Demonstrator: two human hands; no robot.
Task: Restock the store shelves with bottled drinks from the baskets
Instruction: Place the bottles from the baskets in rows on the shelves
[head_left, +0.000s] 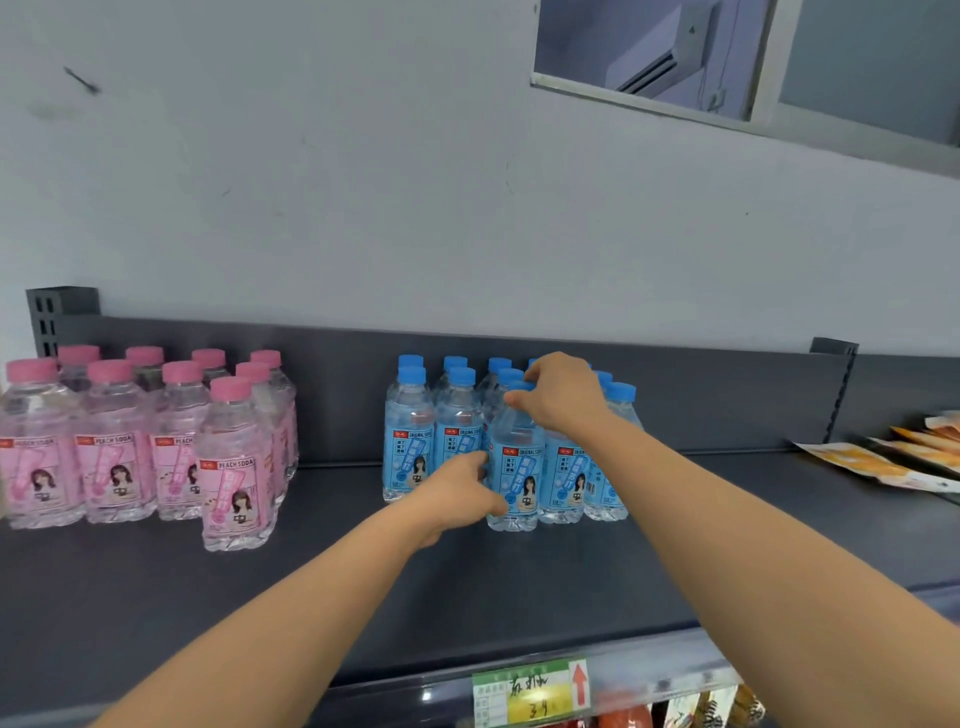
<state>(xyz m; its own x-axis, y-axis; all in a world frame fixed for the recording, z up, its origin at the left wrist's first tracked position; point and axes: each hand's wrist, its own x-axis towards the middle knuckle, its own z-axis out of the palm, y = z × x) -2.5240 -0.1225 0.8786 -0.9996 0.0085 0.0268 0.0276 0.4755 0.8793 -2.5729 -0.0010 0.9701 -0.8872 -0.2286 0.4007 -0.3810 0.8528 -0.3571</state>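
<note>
Several blue-capped soda bottles (457, 431) stand in rows at the middle of the dark grey shelf (363, 582). One blue bottle (519, 483) stands in front of the group. My right hand (563, 397) grips its top, covering the cap. My left hand (457, 493) holds the lower left side of the same bottle, thumb and fingers against its label. The bottle stands upright on the shelf.
Several pink-capped peach soda bottles (119, 447) stand at the shelf's left, one (234, 467) out in front. Orange snack packets (893, 457) lie at the right. A price tag (530, 691) hangs on the shelf's front edge. A dark back panel runs behind.
</note>
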